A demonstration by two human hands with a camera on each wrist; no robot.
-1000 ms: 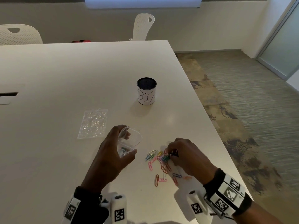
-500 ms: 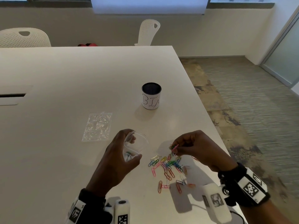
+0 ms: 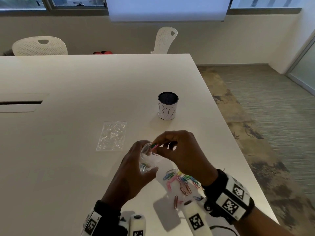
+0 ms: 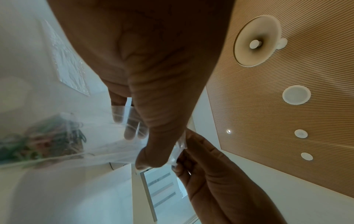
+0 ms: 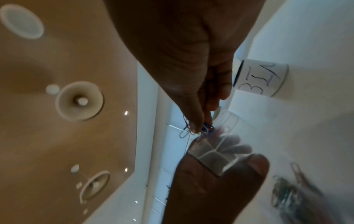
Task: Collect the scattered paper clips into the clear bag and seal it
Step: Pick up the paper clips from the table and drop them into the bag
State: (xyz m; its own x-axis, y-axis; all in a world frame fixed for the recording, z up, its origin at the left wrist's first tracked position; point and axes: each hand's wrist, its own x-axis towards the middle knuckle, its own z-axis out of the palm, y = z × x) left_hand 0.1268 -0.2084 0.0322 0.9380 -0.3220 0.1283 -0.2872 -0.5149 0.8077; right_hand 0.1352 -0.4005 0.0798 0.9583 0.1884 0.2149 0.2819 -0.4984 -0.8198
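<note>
My left hand (image 3: 136, 166) grips a small clear bag (image 3: 147, 159) above the table, its mouth held wide and some coloured clips (image 4: 44, 142) lying at its bottom. My right hand (image 3: 177, 150) pinches a few paper clips (image 3: 154, 147) right at the bag's mouth; in the right wrist view these clips (image 5: 199, 128) hang from thumb and fingertips just over the bag's rim (image 5: 214, 153). A heap of loose coloured paper clips (image 3: 182, 183) lies on the white table (image 3: 68, 167) under my right wrist.
A second clear bag (image 3: 112, 135) lies flat on the table left of my hands. A white cup marked BIN (image 3: 167, 105) stands beyond them. The table's right edge runs close to the clip heap. Two white chairs (image 3: 40, 46) stand at the far side.
My right hand lifted a few clips off the heap and carried them left and up to the bag's mouth. My left hand kept hold of the bag and rose slightly.
</note>
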